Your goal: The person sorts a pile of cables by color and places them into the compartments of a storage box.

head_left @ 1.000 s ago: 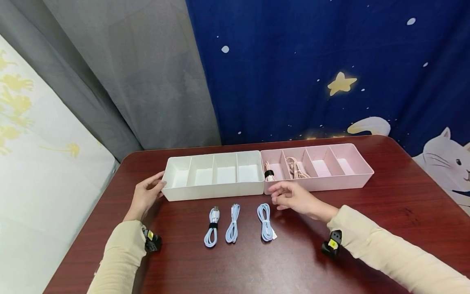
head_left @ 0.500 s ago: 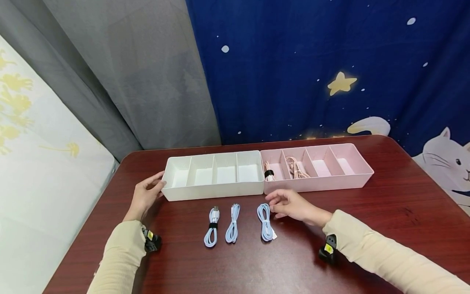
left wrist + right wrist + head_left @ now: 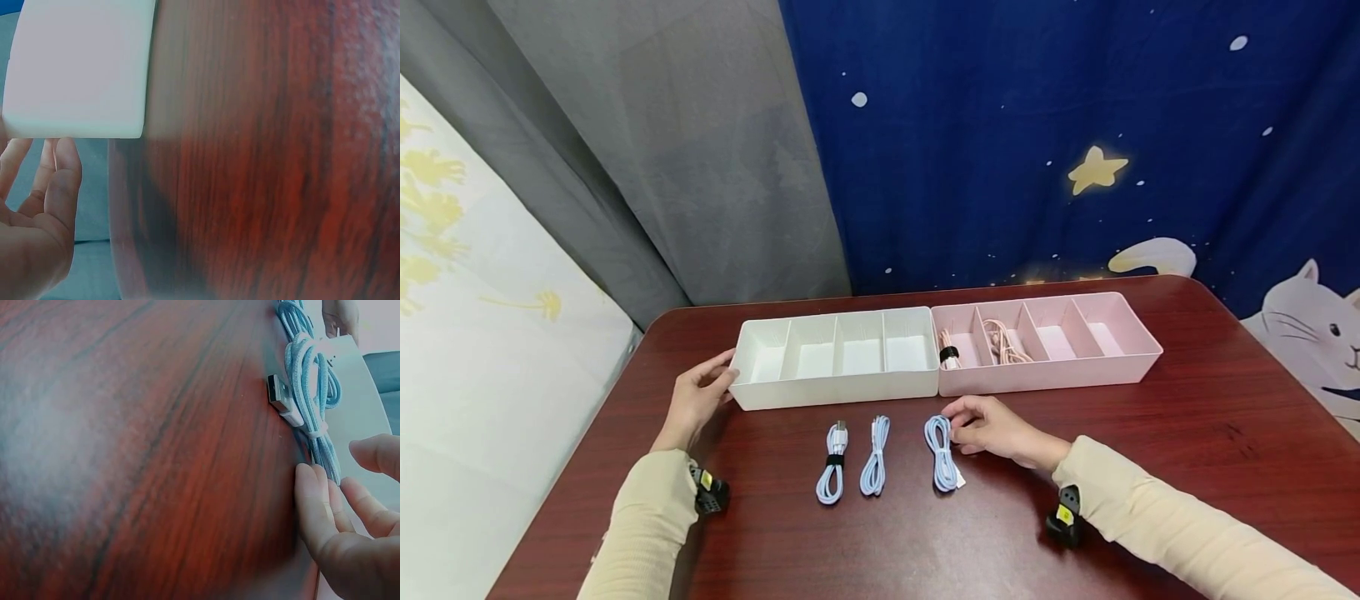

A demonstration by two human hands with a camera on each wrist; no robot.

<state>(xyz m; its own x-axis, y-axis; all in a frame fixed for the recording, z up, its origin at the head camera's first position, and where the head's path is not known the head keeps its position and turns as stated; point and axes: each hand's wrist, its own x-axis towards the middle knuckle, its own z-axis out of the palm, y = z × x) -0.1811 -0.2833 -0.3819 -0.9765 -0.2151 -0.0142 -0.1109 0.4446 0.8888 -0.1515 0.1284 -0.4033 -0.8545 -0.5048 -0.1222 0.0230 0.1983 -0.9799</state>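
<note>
My left hand [image 3: 696, 404] touches the left end of a white divided organizer box [image 3: 835, 390] with its fingertips, the fingers fairly straight. My right hand [image 3: 992, 429] is at the upper right side of a coiled light-blue charging cable [image 3: 942, 462]. In the right wrist view, fingertips [image 3: 306, 478] meet the near end of that cable [image 3: 306, 381], whose metal USB plug [image 3: 275, 392] sticks out to the side; the fingers are parted and do not close round it. Two more coiled blue cables lie left of it: one with a black strap [image 3: 831, 483], one without a black strap [image 3: 874, 467].
A pink divided organizer box [image 3: 1052, 379] adjoins the white one on the right. A pink cable with a black strap [image 3: 950, 354] and a loose pink cable [image 3: 1006, 343] lie in separate compartments of it. The brown table [image 3: 880, 550] ends at a curtain [image 3: 1000, 167].
My right hand has moved left and down from the pink box's front wall to the rightmost blue cable. The left hand stays at the white box.
</note>
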